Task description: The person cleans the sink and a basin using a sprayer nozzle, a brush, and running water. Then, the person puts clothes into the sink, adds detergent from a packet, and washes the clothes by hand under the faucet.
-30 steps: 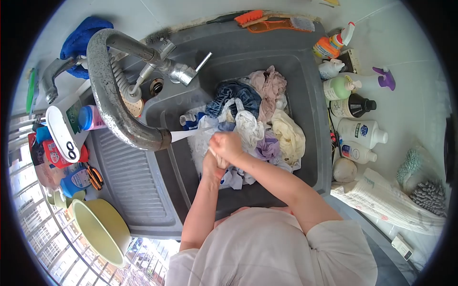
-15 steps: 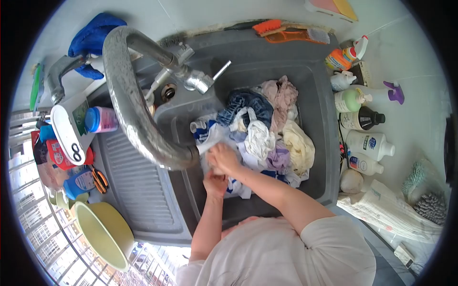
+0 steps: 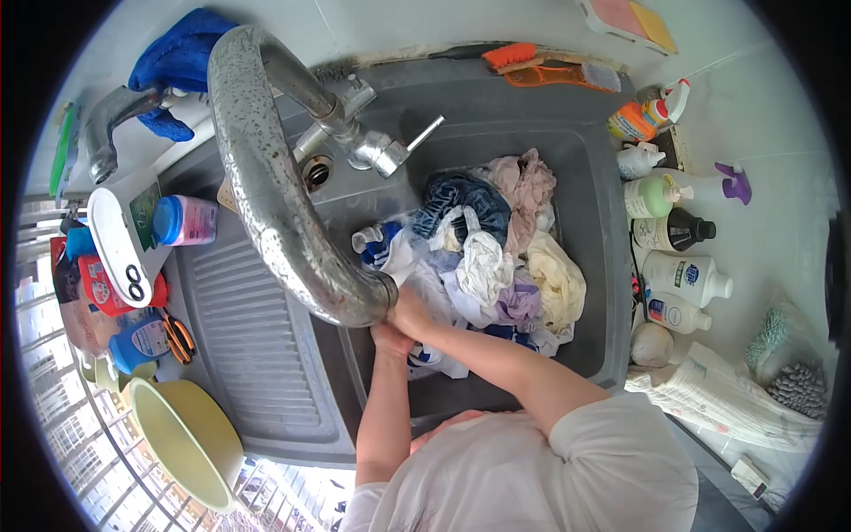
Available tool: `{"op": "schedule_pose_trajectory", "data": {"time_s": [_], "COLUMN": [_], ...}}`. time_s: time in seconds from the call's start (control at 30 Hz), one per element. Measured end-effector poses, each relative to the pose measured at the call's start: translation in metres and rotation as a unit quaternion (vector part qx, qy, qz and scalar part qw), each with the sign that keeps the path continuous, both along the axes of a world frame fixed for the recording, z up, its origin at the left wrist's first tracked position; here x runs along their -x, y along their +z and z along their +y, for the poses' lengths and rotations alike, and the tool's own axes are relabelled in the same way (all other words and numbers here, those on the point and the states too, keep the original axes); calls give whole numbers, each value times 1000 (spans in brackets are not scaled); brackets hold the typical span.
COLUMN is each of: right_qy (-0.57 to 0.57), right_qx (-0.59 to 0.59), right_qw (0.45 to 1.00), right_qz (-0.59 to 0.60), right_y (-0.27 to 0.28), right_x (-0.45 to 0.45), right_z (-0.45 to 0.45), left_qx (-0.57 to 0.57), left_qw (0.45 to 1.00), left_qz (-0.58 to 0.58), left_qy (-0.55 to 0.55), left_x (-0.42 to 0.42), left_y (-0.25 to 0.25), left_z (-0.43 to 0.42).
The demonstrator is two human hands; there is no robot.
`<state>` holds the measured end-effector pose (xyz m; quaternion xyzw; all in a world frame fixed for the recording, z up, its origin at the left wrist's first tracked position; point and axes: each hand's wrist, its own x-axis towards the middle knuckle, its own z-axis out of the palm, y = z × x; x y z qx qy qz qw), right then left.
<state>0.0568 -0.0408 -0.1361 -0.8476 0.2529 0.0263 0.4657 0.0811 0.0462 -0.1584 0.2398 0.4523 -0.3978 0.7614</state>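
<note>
My right hand [image 3: 410, 312] and my left hand [image 3: 390, 340] are close together under the mouth of the curved metal faucet [image 3: 266, 213], at the left side of the heap of wet clothes. The faucet hides most of the fingers, so I cannot make out whether they grip anything. A whitish streak that looks like running water shows beside the spout. White cloth with blue parts [image 3: 434, 355] lies next to my hands. Dark blue denim [image 3: 461, 208], a pink garment [image 3: 523, 191], a white piece [image 3: 483, 270], a purple one [image 3: 519, 301] and a cream one [image 3: 557, 284] fill the basin.
The grey sink [image 3: 603, 266] has a ribbed washboard [image 3: 257, 346] on its left. A yellow-green basin [image 3: 186, 443] stands at lower left, near a blue-lidded tub [image 3: 184, 221]. Several bottles [image 3: 687, 275] line the right ledge; brushes [image 3: 554, 75] lie along the back.
The view has shifted slightly, and the faucet now covers more of my hands. My hands stay close together at the left side of the clothes.
</note>
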Motion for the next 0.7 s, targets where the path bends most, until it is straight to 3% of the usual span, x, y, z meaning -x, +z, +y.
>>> {"op": "schedule_pose_trajectory", "data": {"time_s": [0.07,0.13,0.2,0.23,0.27,0.33,0.37,0.4,0.47,0.5,0.6,0.63,0.7], "right_qy": [3,-18,36,35,43,51,-34,-119,-125,-131,-66,-70,-135], "right_qx": [-60,-165,-43,-45,-2,40,34,29,25,19,55,52,72], "right_qw": [996,973,984,984,972,956,969,972,970,967,968,979,976], "right_qz": [-59,-158,-172,-170,-230,-285,-243,-199,-207,-215,-236,-187,-153], "right_y": [26,63,104,103,97,83,73,70,90,98,101,82,75], "right_x": [20,29,36,34,28,13,0,-6,12,16,29,26,25], "right_z": [14,12,3,-3,-14,-38,-53,-60,-38,-32,-51,-69,-92], "left_qx": [-13,-76,-143,-174,-176,-9,78,80,-42,238,220,26,-7], "left_qw": [1000,971,897,842,841,950,974,974,951,938,909,974,968], "left_qz": [-14,-216,-403,-491,-490,-271,-153,-154,-221,-213,-285,-149,-145], "left_qy": [-5,-62,-116,-142,-144,-152,-149,-149,-212,-131,-212,-168,-203], "left_x": [6,20,39,45,40,8,-3,-6,-8,-10,6,19,24], "left_y": [-38,-64,-77,-77,-63,7,33,48,65,3,-12,49,68], "left_z": [6,16,33,38,32,-9,-26,-37,-55,-30,-35,-62,-88]}}
